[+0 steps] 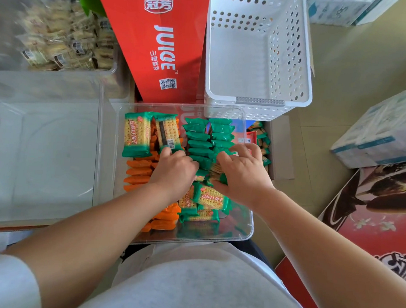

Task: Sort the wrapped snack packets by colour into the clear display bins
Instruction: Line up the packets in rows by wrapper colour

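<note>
At the left an empty bin of clear, smooth plastic is seen, its left edge cut off; beyond it a second clear bin of pale wrapped snacks is blurred. A glossy red juice carton is stood behind the middle bin, a clear, round-cornered tub in which the packets are kept. Orange packets are stacked on edge along its left side, partly hidden under two flat green-ended cracker packets and the left forearm. The left hand is laid knuckles up with its fingers bent down among the packets; its fingertips are buried, so whether anything is held in its grip cannot be told. Crinkled green packets are ranked on edge in two rows, with loose ones lying flat nearer the body. The right hand is curled over the near end of these rows, a few being pinched in its grip between thumb and fingers. A white perforated basket is set behind, and a cardboard box with more packets is half hidden beside the bin.
</note>
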The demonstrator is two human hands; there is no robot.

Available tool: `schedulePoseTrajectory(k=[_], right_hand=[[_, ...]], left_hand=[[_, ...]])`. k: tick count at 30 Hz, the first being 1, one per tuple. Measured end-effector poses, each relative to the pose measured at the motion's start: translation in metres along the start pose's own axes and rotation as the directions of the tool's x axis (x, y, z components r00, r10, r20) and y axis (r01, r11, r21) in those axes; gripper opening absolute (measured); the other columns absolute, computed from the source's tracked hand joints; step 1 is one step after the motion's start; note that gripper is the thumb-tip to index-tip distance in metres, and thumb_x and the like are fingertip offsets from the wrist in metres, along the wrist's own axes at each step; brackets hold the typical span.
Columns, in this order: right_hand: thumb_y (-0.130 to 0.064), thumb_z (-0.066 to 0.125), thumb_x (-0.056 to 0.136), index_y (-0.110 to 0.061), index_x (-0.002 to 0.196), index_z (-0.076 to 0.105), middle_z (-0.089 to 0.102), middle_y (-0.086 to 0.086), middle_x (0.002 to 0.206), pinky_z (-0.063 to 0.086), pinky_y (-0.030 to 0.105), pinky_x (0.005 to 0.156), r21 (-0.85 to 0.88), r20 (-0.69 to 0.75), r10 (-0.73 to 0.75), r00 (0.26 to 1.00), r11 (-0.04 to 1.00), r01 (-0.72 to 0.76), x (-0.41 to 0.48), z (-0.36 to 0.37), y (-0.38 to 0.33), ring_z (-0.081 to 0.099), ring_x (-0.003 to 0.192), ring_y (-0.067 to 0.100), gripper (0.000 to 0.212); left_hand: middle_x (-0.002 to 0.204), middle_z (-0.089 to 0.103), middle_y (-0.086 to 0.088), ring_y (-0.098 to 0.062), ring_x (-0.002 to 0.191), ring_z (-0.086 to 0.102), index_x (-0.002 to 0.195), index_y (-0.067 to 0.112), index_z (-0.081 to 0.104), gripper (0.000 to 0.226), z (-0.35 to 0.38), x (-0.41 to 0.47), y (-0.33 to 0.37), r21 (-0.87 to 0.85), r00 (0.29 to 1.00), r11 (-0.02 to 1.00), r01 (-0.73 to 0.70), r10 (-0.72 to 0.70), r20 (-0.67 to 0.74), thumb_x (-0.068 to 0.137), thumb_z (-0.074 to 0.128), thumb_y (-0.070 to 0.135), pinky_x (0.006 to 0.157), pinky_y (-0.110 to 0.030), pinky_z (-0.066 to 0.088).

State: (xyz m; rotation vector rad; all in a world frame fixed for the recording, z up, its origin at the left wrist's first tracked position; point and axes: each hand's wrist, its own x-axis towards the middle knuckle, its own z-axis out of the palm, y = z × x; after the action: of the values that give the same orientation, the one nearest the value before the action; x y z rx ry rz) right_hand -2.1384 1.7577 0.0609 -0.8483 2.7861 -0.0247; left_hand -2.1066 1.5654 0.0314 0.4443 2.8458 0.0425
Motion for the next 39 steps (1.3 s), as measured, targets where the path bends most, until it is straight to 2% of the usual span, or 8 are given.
schedulePoseTrajectory(k=[6, 11, 20, 23, 25, 28, 34, 39], right_hand=[[-0.069, 0.061, 0.079, -0.021, 0.092, 0.062, 0.067, -0.007, 0.088, 0.027, 0.05, 0.101, 0.022, -0.006, 0.048, 0.999, 0.999, -0.048, -0.005, 0.0, 0.004, 0.049, 0.112, 0.025, 0.05], [-0.068, 0.064, 0.077, -0.019, 0.107, 0.061, 0.069, -0.002, 0.082, 0.03, 0.052, 0.1, 0.015, -0.041, 0.091, 0.995, 0.996, -0.091, -0.01, 0.002, -0.001, 0.052, 0.111, 0.026, 0.057], [-0.058, 0.079, 0.068, -0.015, 0.079, 0.058, 0.063, 0.0, 0.069, 0.039, 0.057, 0.097, -0.091, -0.077, 0.059, 0.995, 0.994, -0.066, -0.011, -0.004, -0.005, 0.057, 0.093, 0.03, 0.049], [-0.042, 0.082, 0.07, -0.017, 0.064, 0.048, 0.054, -0.001, 0.056, 0.048, 0.044, 0.075, -0.081, -0.2, 0.015, 0.98, 0.996, -0.032, -0.014, -0.011, -0.007, 0.051, 0.065, 0.026, 0.043], [-0.037, 0.085, 0.07, -0.016, 0.063, 0.044, 0.046, -0.002, 0.048, 0.037, 0.03, 0.05, -0.011, -0.219, -0.021, 0.976, 1.0, 0.019, -0.016, -0.016, -0.01, 0.036, 0.046, 0.022, 0.047], [-0.026, 0.086, 0.073, -0.012, 0.067, 0.051, 0.041, -0.003, 0.049, 0.031, 0.023, 0.034, 0.058, -0.185, -0.057, 0.981, 0.996, 0.069, -0.022, -0.013, -0.013, 0.034, 0.034, 0.021, 0.039], [0.01, 0.077, 0.063, -0.013, 0.097, 0.064, 0.052, 0.001, 0.066, 0.039, 0.029, 0.036, 0.095, -0.1, -0.1, 0.99, 0.989, 0.11, -0.017, 0.005, -0.017, 0.047, 0.049, 0.023, 0.042], [0.002, 0.073, 0.071, -0.013, 0.096, 0.067, 0.058, 0.0, 0.075, 0.044, 0.031, 0.043, 0.08, -0.055, -0.098, 0.994, 0.992, 0.102, -0.008, 0.009, -0.022, 0.057, 0.064, 0.023, 0.03]], left_hand=[[0.076, 0.062, 0.003, -0.027, 0.088, 0.057, 0.081, 0.02, 0.067, 0.02, 0.005, 0.001, 0.001, 0.016, 0.999, 1.0, -0.013, 0.014, -0.052, 0.091, 0.069, 0.038, 0.087, -0.046, 0.037], [0.068, 0.059, -0.002, -0.031, 0.074, 0.058, 0.079, 0.015, 0.064, 0.034, 0.007, -0.001, -0.007, -0.023, 0.99, 1.0, 0.002, -0.005, -0.143, 0.07, 0.088, 0.037, 0.075, -0.045, 0.042], [0.055, 0.055, 0.001, -0.03, 0.069, 0.056, 0.065, 0.016, 0.058, 0.033, 0.007, -0.001, -0.008, -0.095, 0.99, 0.995, -0.01, -0.003, -0.138, 0.077, 0.085, 0.031, 0.077, -0.044, 0.041], [0.052, 0.05, 0.004, -0.027, 0.064, 0.053, 0.067, 0.018, 0.056, 0.033, 0.008, -0.001, -0.007, -0.11, 0.992, 0.994, 0.002, -0.016, -0.129, 0.082, 0.079, 0.037, 0.08, -0.044, 0.038], [0.051, 0.049, 0.005, -0.025, 0.063, 0.051, 0.066, 0.019, 0.057, 0.035, 0.01, 0.0, -0.007, -0.105, 0.993, 0.994, 0.023, -0.035, -0.116, 0.083, 0.077, 0.043, 0.08, -0.043, 0.035], [0.052, 0.05, 0.006, -0.023, 0.062, 0.05, 0.064, 0.02, 0.057, 0.038, 0.01, 0.003, -0.006, -0.092, 0.993, 0.995, 0.047, -0.056, -0.1, 0.083, 0.075, 0.048, 0.078, -0.041, 0.032], [0.068, 0.064, 0.007, -0.023, 0.08, 0.059, 0.079, 0.021, 0.067, 0.018, 0.01, 0.003, -0.009, -0.159, 0.994, 0.986, 0.051, -0.065, -0.087, 0.088, 0.072, 0.036, 0.087, -0.042, 0.033], [0.081, 0.065, 0.004, -0.025, 0.087, 0.061, 0.084, 0.018, 0.071, 0.014, 0.004, -0.015, -0.017, -0.207, 0.982, 0.978, -0.038, -0.002, -0.19, 0.082, 0.077, 0.031, 0.083, -0.043, 0.042]])
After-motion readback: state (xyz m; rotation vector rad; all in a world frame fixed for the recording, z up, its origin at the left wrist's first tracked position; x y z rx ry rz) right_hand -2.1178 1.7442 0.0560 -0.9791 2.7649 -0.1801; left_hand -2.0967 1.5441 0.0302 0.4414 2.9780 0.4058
